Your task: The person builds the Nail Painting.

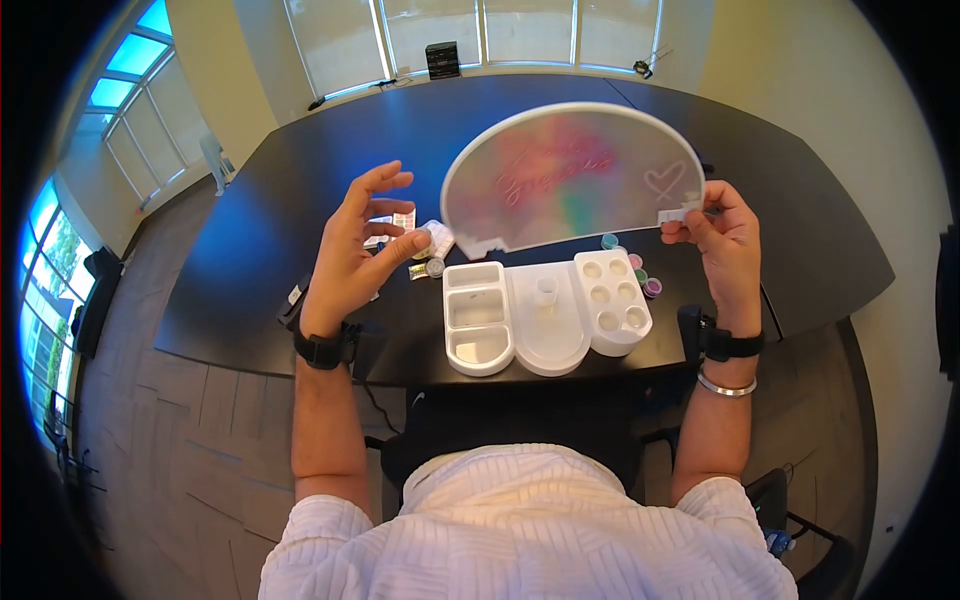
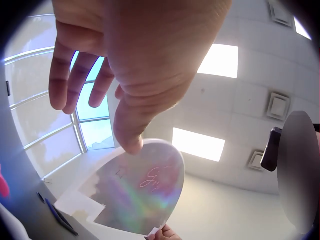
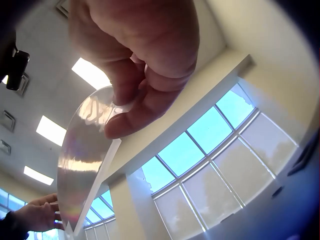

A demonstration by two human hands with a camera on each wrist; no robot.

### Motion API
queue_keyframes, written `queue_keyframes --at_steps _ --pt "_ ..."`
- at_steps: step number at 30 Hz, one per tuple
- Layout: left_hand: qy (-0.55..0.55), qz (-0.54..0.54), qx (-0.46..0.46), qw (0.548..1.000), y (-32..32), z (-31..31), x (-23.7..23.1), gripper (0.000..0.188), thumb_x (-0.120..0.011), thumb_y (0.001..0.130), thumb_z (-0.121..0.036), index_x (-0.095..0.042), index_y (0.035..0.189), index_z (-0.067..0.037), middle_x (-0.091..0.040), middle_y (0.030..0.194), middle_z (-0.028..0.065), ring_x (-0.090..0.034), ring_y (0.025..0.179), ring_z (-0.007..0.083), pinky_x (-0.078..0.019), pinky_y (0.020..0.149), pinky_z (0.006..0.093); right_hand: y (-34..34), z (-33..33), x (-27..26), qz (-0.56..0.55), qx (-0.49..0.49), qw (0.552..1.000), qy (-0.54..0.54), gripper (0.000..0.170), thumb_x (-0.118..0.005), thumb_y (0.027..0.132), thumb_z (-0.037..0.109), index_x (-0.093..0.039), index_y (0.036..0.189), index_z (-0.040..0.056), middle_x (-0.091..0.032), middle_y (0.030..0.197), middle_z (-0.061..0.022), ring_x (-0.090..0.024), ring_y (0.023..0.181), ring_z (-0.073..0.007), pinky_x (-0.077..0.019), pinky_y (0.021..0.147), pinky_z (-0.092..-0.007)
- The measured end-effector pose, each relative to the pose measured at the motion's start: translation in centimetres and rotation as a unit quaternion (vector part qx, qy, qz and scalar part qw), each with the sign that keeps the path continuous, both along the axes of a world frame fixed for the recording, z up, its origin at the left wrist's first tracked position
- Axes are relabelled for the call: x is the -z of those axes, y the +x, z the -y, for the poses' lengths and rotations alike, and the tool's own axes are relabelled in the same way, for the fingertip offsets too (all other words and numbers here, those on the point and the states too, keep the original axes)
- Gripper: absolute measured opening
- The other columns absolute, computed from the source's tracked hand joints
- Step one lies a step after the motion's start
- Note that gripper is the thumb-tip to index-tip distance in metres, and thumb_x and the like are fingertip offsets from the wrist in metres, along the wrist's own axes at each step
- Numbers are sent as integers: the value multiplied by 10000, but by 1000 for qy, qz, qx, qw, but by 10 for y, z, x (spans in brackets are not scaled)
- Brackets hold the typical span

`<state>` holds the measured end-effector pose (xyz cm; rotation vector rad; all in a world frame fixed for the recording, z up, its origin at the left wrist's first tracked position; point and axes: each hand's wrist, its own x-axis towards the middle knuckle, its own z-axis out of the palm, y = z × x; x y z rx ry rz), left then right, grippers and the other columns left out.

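Note:
My right hand [image 1: 728, 235] pinches the lower right corner of a half-oval panel [image 1: 560, 175] between thumb and fingers. The panel has a white rim, an iridescent face, pink script lettering and a heart outline near its right end. It is held up above the table, tilted. My left hand [image 1: 362, 250] is off its left end, fingers spread and loosely bent, holding nothing. In the left wrist view the thumb [image 2: 129, 135] overlaps the panel's upper edge. Below the panel stands a white plastic organizer [image 1: 548, 335] with three compartments at left, a flat middle and round wells at right.
Small jars of coloured material [image 1: 652, 288] stand behind the organizer's right side. Several small packets and a little jar [image 1: 435, 267] lie near my left hand. The dark table [image 1: 230, 260] spreads to both sides. A black box [image 1: 442, 60] stands by the far windows.

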<state>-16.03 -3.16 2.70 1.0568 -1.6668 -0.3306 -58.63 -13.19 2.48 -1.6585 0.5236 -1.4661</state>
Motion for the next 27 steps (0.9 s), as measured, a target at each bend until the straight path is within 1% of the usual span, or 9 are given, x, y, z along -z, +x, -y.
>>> queue_keyframes --at_steps 3,5,6,8,13,19,21,23,27 --pt "-48 -27 16 998 -6 4 4 535 -841 995 -116 -615 1470 -17 -724 1314 120 -714 1097 181 -587 911 316 16 -1 4 -29 -27 999 1 115 -678 1049 -7 -657 1162 -5 -791 1014 -137 -800 889 -198 -678 843 -355" --pt "30 26 51 998 0 3 4 341 -762 1065 -114 -654 1368 0 -762 1182 86 -707 1030 129 -578 896 293 26 -7 2 -40 -10 999 10 97 -659 1047 -26 -664 1140 1 -792 997 -129 -798 883 -178 -670 837 -339" --pt "34 26 51 998 0 4 6 341 -762 1065 -114 -654 1368 0 -762 1182 86 -707 1030 129 -578 896 293 29 -9 1 -61 5 998 13 88 -662 1044 -29 -666 1125 2 -792 986 -121 -796 880 -168 -663 833 -327" --pt "-18 94 25 995 -1 6 9 200 -700 1113 -118 -671 1263 12 -768 1057 43 -685 967 84 -560 872 261 33 -10 6 -83 20 996 22 79 -665 1041 -33 -669 1110 3 -791 975 -114 -794 877 -157 -656 830 -315" --pt "-34 48 -18 998 -6 16 18 135 -680 1121 -97 -677 1200 13 -759 1023 26 -661 934 74 -547 857 250 38 -7 12 -145 91 985 -17 107 -760 1007 25 -690 1087 21 -774 948 -54 -757 834 -115 -611 684 -271" --pt "-45 53 -112 991 -6 32 34 93 -659 1116 -64 -686 1170 7 -754 981 22 -649 907 77 -548 853 259 36 -14 5 -219 184 954 -88 201 -825 973 80 -700 1103 -10 -752 941 -80 -727 767 -122 -576 617 -265" --pt "-37 70 -141 987 -8 35 38 87 -657 1111 -52 -689 1169 4 -754 975 22 -649 902 77 -548 851 260 30 -14 2 -238 178 952 -75 220 -835 964 91 -699 1099 -17 -751 934 -90 -725 751 -129 -576 598 -272" --pt "-48 57 -155 985 -14 40 42 78 -674 1077 -32 -682 1146 4 -767 918 113 -693 815 170 -563 796 314 25 -15 1 -256 171 950 -60 240 -845 956 103 -698 1096 -24 -749 927 -100 -722 736 -136 -575 579 -280" --pt "-56 71 -141 986 -16 52 51 83 -674 1075 -30 -685 1152 -2 -761 909 118 -681 794 179 -561 782 323 23 -11 4 -283 172 941 -63 245 -855 944 112 -704 1089 -16 -741 905 -100 -705 688 -139 -552 507 -294"
